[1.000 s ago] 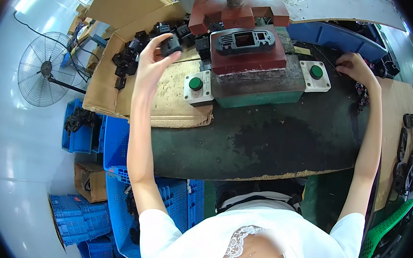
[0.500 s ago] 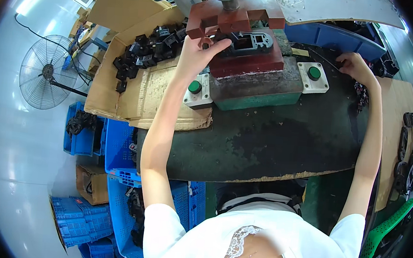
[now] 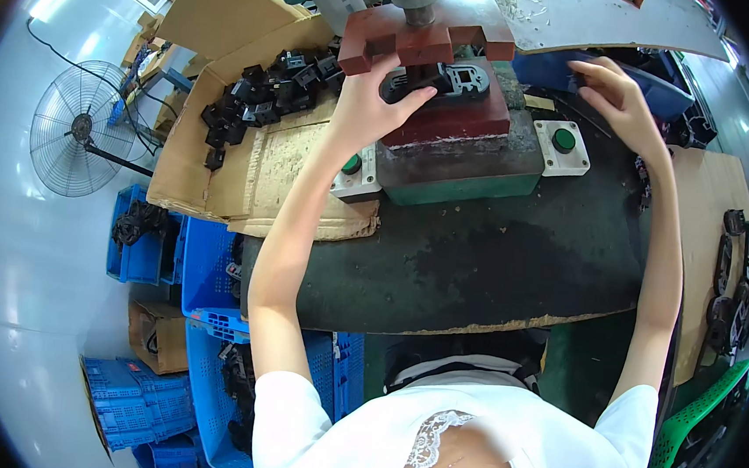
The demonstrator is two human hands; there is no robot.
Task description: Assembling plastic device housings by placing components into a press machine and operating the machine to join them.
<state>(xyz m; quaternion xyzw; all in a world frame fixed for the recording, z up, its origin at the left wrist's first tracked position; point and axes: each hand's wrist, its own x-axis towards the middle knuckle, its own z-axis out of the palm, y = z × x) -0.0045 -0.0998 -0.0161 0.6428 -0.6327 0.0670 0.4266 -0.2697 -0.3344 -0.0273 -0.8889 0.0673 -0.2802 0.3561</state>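
1. Long grey-and-black plastic panel (image 3: 469, 79): on the dark-red block (image 3: 453, 128), below the raised red press head (image 3: 425, 42); long axis roughly left–right.
2. Left hand (image 3: 371, 106) nearer — at panel's left end, thumb against a small black boxy part (image 3: 441, 80) mid-panel. Other fingertips hidden; grip: cannot tell.
3. Panel's grey end lies right of that thumb.
4. Right hand (image 3: 621, 99) well apart, by the blue plastic bin (image 3: 664, 99) — fingers curved; holding anything, cannot tell.

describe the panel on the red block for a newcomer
Find the press, top centre. On its lower red block lies the panel, partly behind the left hand. Long and rounded, it differs from the boxy black parts in the carton.
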